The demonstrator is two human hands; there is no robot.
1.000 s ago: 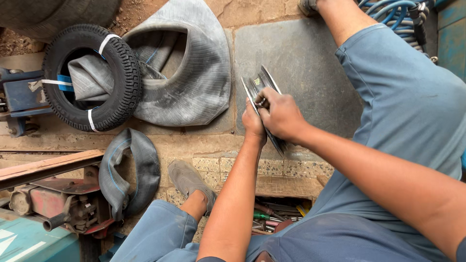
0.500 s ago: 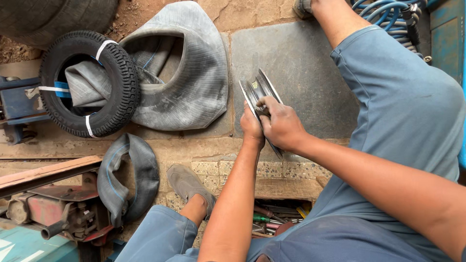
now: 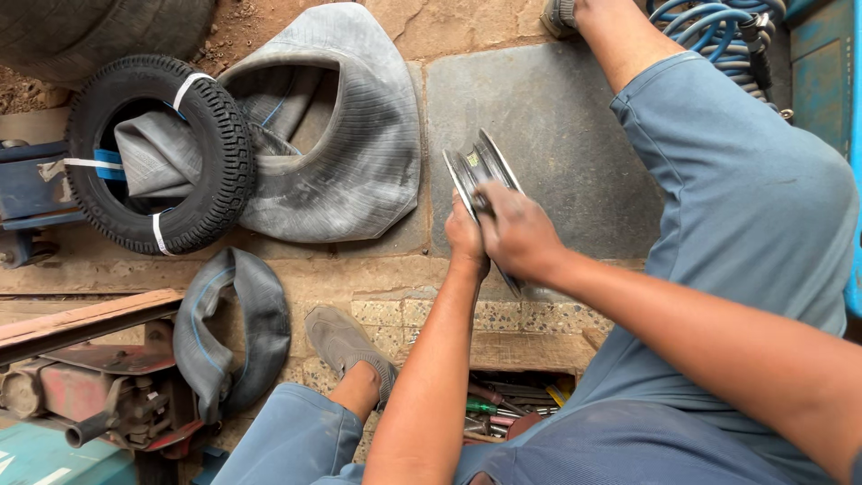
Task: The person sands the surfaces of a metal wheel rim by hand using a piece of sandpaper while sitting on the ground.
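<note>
A small grey metal wheel rim (image 3: 480, 166) stands on edge on a dark rubber mat (image 3: 557, 135) in front of me. My left hand (image 3: 465, 241) grips the rim's near side from the left. Over the rim's edge lies my right hand (image 3: 516, 232), closed on it from the right. A black treaded tyre (image 3: 211, 153) with white straps and a grey inner tube stuffed inside lies at the left. Beside it rests a large worn grey tyre casing (image 3: 368, 153).
A folded inner tube (image 3: 229, 328) lies by my left foot (image 3: 346, 346). A rusty red machine (image 3: 99, 395) and a wooden plank (image 3: 81, 319) sit at the lower left. Tools fill a box (image 3: 498, 404) between my legs. Blue coiled hose (image 3: 718, 31) is at the upper right.
The view has drifted slightly, so the scene sits a little lower and to the right. My right hand has slid along the rim's edge. Both hands stay on the rim.
</note>
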